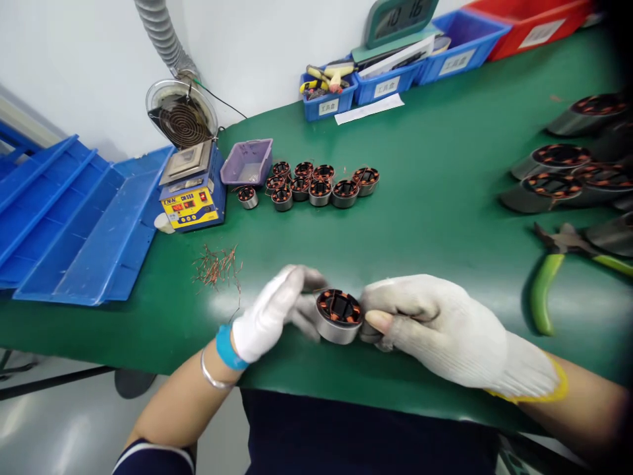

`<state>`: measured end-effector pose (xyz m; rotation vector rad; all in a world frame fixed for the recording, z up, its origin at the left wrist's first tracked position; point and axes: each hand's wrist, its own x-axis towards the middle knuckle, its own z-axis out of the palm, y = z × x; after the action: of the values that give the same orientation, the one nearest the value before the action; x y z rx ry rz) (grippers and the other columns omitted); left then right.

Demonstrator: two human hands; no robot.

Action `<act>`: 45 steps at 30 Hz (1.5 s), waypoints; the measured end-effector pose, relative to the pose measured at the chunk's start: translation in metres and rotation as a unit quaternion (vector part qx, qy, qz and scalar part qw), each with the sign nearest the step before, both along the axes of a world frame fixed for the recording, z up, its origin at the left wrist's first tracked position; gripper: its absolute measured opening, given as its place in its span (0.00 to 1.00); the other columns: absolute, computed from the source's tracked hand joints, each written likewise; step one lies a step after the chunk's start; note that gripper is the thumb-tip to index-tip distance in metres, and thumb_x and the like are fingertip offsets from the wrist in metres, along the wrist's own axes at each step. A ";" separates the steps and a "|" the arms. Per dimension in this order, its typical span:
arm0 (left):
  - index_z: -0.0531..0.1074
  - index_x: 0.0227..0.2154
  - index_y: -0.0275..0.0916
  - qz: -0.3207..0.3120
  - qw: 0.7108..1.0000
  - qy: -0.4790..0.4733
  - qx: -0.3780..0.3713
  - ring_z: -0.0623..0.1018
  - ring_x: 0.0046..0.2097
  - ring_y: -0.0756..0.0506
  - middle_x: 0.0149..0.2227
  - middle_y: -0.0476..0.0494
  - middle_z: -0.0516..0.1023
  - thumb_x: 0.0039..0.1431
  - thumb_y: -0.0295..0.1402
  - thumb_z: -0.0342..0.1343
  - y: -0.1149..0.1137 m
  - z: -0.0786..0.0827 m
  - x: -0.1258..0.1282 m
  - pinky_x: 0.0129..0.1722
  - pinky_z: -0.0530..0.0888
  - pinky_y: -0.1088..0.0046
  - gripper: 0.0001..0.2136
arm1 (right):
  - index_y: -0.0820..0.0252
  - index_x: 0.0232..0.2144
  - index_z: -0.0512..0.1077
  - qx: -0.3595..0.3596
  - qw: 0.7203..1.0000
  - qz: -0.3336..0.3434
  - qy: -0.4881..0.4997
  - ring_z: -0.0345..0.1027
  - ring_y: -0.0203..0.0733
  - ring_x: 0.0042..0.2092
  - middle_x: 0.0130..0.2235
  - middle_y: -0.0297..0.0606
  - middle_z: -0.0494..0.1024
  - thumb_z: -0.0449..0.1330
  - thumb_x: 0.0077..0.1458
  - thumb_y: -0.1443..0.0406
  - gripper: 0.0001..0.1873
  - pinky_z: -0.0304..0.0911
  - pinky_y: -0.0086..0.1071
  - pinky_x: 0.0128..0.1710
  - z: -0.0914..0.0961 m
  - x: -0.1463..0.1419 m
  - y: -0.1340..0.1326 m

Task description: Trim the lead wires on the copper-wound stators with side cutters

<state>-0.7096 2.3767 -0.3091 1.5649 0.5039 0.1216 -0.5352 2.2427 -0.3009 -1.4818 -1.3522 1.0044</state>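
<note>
Both of my hands wear white knit gloves and hold one round motor stator (339,316) with copper windings and a silver metal ring, just above the near edge of the green table (435,198). My left hand (275,310) grips its left side. My right hand (435,326) grips its right side, a bare thumb tip showing through the glove against the ring.
Several more stators (316,185) sit in a group at mid-table, others (564,175) at the right. Cut copper wire scraps (217,267) lie left of my hands. Green-handled pliers (554,270) lie right. A solder pot (190,191), purple tray (247,161), blue bins (386,79) stand behind.
</note>
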 end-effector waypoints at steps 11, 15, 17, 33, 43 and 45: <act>0.71 0.24 0.42 -0.162 0.941 -0.177 0.239 0.78 0.46 0.38 0.46 0.36 0.75 0.49 0.41 0.65 -0.007 0.024 0.001 0.48 0.76 0.53 0.11 | 0.62 0.20 0.68 -0.135 0.946 0.003 0.295 0.56 0.30 0.16 0.18 0.35 0.68 0.64 0.44 0.41 0.29 0.53 0.26 0.15 -0.014 -0.006 -0.001; 0.61 0.18 0.40 -0.086 0.967 -0.149 0.188 0.78 0.36 0.43 0.35 0.40 0.76 0.51 0.48 0.62 -0.006 0.013 0.002 0.44 0.77 0.57 0.21 | 0.61 0.19 0.68 -0.117 0.971 0.024 0.205 0.59 0.33 0.18 0.19 0.37 0.69 0.59 0.48 0.39 0.31 0.55 0.27 0.16 -0.007 -0.007 -0.003; 0.67 0.25 0.39 -0.040 0.995 -0.054 0.071 0.79 0.34 0.44 0.33 0.38 0.76 0.60 0.57 0.47 -0.002 0.004 0.003 0.39 0.78 0.58 0.24 | 0.61 0.18 0.69 -0.082 0.990 0.027 0.111 0.61 0.34 0.19 0.19 0.38 0.69 0.56 0.52 0.40 0.31 0.57 0.27 0.18 -0.003 -0.006 -0.004; 0.73 0.39 0.40 -0.177 0.966 -0.024 0.188 0.77 0.31 0.45 0.29 0.47 0.76 0.53 0.39 0.61 -0.003 0.002 0.005 0.32 0.74 0.69 0.13 | 0.58 0.16 0.64 -0.031 0.996 0.051 -0.065 0.57 0.35 0.22 0.18 0.36 0.67 0.51 0.59 0.50 0.26 0.53 0.30 0.22 -0.009 -0.005 0.002; 0.71 0.46 0.37 -0.025 0.850 0.004 0.526 0.77 0.43 0.37 0.42 0.41 0.78 0.45 0.48 0.65 0.004 -0.026 0.011 0.44 0.73 0.58 0.28 | 0.54 0.35 0.75 -0.076 0.944 -0.044 -0.317 0.71 0.41 0.32 0.34 0.37 0.80 0.49 0.57 0.57 0.16 0.58 0.31 0.29 -0.035 0.002 0.011; 0.70 0.47 0.37 -0.021 0.861 -0.013 0.508 0.76 0.45 0.38 0.44 0.41 0.77 0.46 0.48 0.65 0.002 -0.025 0.012 0.46 0.72 0.60 0.28 | 0.54 0.36 0.76 -0.052 0.933 -0.037 -0.354 0.72 0.41 0.33 0.34 0.37 0.80 0.48 0.58 0.58 0.17 0.59 0.32 0.29 -0.033 -0.001 0.012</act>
<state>-0.6980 2.3792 -0.3342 2.6040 0.3899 0.4279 -0.5367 2.2552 -0.3344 -2.0742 -1.7290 0.4989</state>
